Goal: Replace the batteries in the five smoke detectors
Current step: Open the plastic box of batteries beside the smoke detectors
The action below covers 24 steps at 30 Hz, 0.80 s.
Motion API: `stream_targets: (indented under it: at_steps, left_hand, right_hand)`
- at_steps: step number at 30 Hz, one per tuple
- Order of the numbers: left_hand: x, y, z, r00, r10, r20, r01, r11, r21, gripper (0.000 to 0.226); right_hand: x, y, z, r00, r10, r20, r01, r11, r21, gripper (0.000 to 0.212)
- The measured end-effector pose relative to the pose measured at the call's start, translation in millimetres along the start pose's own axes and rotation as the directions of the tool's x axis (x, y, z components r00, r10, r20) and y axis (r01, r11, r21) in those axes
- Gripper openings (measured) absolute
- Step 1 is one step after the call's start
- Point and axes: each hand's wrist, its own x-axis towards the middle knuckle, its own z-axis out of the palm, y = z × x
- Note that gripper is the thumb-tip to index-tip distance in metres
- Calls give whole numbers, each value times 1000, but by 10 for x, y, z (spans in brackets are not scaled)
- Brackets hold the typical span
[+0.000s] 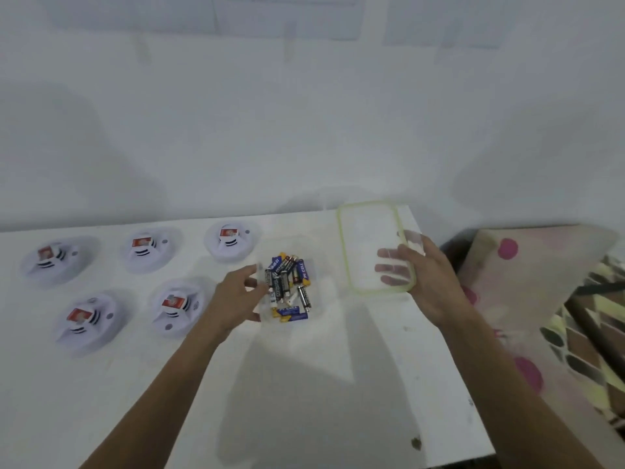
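Several white round smoke detectors lie on the white table in two rows at the left, each with a red-and-white label on top: one at the far left, one at the back middle, one near the box. A clear plastic box holds several loose batteries. My left hand grips the box's left wall. My right hand holds the clear lid with a green rim, tilted above the table to the right of the box.
A white wall stands right behind the table. The table's right edge runs close by my right arm. Beyond that edge lies patterned fabric with pink dots.
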Motion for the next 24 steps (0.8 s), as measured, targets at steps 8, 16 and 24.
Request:
stream_targets:
  at_steps: [8, 16, 24]
  left_hand:
    - [724, 245, 265, 992, -18, -128, 29, 996, 84, 43]
    - [1161, 342, 366, 981, -21, -191, 59, 979, 194, 43]
    - [1437, 401, 384, 974, -65, -218, 110, 973, 201, 44]
  right_hand:
    - [900, -259, -454, 991, -34, -131, 31, 999, -24, 19]
    - [1593, -197, -803, 970, 33, -241, -29, 999, 23, 17]
    - [1881, 67, -879, 955, 72, -289, -93, 994, -62, 18]
